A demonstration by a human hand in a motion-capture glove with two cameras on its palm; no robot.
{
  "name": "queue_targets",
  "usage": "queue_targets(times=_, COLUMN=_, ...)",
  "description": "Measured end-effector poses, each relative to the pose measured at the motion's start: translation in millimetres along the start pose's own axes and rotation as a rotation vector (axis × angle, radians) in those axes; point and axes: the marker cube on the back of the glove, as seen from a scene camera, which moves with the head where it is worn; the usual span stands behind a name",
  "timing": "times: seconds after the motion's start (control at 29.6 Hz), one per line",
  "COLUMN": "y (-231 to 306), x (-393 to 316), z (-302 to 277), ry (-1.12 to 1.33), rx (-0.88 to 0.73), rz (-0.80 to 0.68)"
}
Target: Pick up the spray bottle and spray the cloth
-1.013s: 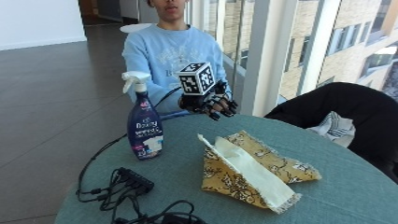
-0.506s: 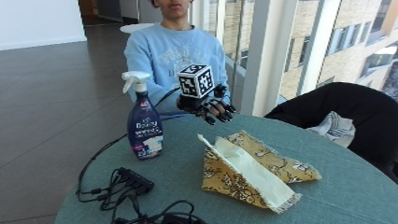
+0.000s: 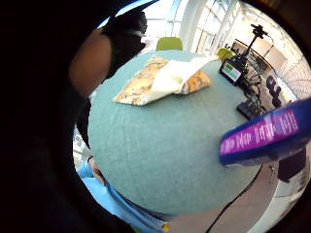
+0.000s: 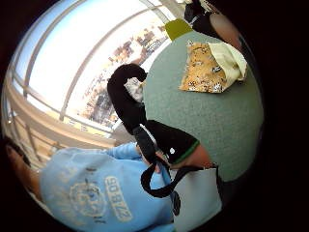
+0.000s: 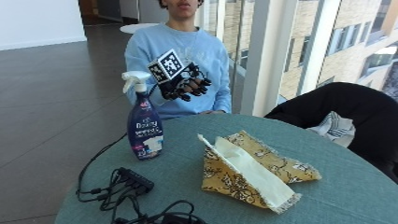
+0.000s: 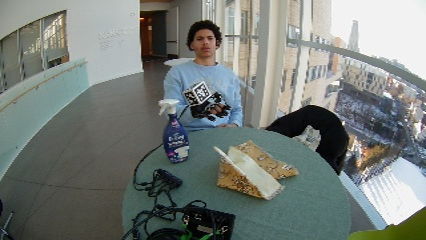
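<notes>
Gloved hand in the air beside upright spray bottle

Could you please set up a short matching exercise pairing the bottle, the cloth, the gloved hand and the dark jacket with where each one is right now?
Things:
1. blue plastic spray bottle with white trigger
2. yellow patterned folded cloth
3. black-gloved right hand
4. black jacket

Places:
A. draped over a chair beside the round green table
B. raised in the air, holding nothing
C. lying mid-table
D. standing upright near the table's edge

Pairs: 1-D, 2-C, 3-B, 4-A
</notes>
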Motion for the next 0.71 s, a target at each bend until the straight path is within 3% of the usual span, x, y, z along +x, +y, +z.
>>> queue_targets(times=0.44, y=50, x=32, z=-56, ry=-0.020, rx=0.262, rz=0.302)
queue_targets(times=0.61, y=44, x=82, z=-65, ry=-0.030, rx=0.574, rz=0.351)
queue_targets(times=0.71, y=46, x=113, z=-70, ry=-0.106, rx=0.629, rz=0.404)
